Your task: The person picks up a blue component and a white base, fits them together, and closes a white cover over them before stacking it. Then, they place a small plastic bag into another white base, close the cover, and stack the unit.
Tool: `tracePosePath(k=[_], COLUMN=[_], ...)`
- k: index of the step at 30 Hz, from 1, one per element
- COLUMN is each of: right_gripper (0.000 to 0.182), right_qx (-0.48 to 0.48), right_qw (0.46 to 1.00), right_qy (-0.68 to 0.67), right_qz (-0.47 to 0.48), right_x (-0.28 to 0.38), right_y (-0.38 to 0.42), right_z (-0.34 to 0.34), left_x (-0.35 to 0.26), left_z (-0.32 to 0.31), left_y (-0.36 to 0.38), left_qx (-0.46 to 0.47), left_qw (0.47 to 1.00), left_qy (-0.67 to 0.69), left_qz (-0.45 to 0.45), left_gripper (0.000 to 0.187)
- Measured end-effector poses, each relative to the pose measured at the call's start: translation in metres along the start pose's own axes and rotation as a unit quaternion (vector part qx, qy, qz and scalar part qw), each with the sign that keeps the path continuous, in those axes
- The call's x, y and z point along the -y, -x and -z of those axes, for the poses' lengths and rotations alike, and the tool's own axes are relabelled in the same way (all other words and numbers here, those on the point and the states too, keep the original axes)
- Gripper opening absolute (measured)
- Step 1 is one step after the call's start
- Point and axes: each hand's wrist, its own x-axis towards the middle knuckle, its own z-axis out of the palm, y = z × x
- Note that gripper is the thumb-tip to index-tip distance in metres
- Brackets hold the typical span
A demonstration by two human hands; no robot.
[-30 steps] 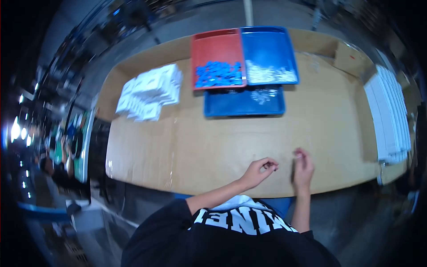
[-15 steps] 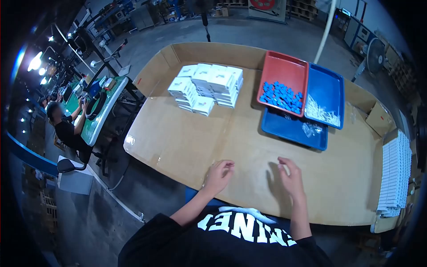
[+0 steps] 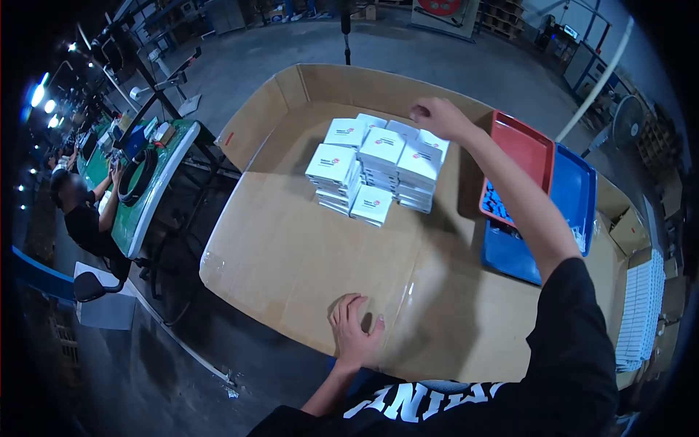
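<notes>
My left hand is over the cardboard near the front edge, its fingers spread and nothing in them. Stretched far forward, my right hand hovers over the back right of several stacks of small white boxes; its fingers are loosely curled, with a gap showing and nothing visible in the grasp. The boxes carry a small red and dark print on top. One lower stack of white boxes stands at the front of the group. My right forearm partly covers the trays.
A red tray with blue pieces overlaps a blue tray and a lower blue tray. Cardboard walls edge the worktop. Stacked white pieces line the far right. At left, another person works at a green table.
My right hand has moved from the front of the worktop forward to above the box stacks. My left hand has opened wider. The view has shifted, so boxes and trays appear lower and further right.
</notes>
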Motion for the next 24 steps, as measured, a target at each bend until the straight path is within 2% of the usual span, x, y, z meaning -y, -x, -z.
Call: tracePosePath(k=[3,5,6,8,9,11,15,18,20,24], right_gripper=[0.039,0.052,0.052,0.064,0.064,0.077,0.082,0.082,0.078,0.078], right_qx=[0.059,0.134,0.137,0.237,0.244,0.286,0.293,0.286,0.230,0.267], right_qw=[0.998,0.987,0.986,0.965,0.964,0.952,0.950,0.955,0.959,0.956], right_qy=[0.032,0.090,0.090,0.088,0.087,0.067,0.029,0.002,-0.020,-0.022], right_qz=[0.015,-0.004,-0.005,-0.065,-0.065,-0.085,-0.106,-0.083,-0.167,-0.122], right_x=[-0.012,-0.019,-0.021,-0.027,-0.035,-0.051,-0.056,-0.059,-0.040,-0.047], right_y=[-0.085,-0.121,-0.134,-0.150,-0.156,-0.162,-0.159,-0.159,-0.146,-0.148], right_z=[-0.043,-0.065,-0.071,-0.088,-0.094,-0.102,-0.094,-0.093,-0.091,-0.095], left_x=[0.001,0.006,0.008,0.010,0.009,0.011,0.012,0.011,0.009,0.011], left_z=[0.005,0.002,0.001,0.000,0.001,0.001,0.000,0.001,0.001,0.000], left_y=[-0.002,-0.001,-0.001,-0.001,-0.002,-0.001,-0.001,-0.003,-0.003,-0.002], left_qx=[0.015,0.018,0.019,0.028,0.029,0.032,0.036,0.040,0.039,0.030], left_qw=[0.999,0.999,0.999,0.999,0.999,0.999,0.999,0.999,0.999,0.999], left_qy=[0.024,0.025,0.027,0.028,0.030,0.029,0.029,0.026,0.022,0.027], left_qz=[0.018,0.017,0.016,0.030,0.029,0.030,0.026,0.020,0.019,0.016], left_gripper=[0.052,0.053,0.053,0.052,0.052,0.052,0.052,0.053,0.053,0.051])
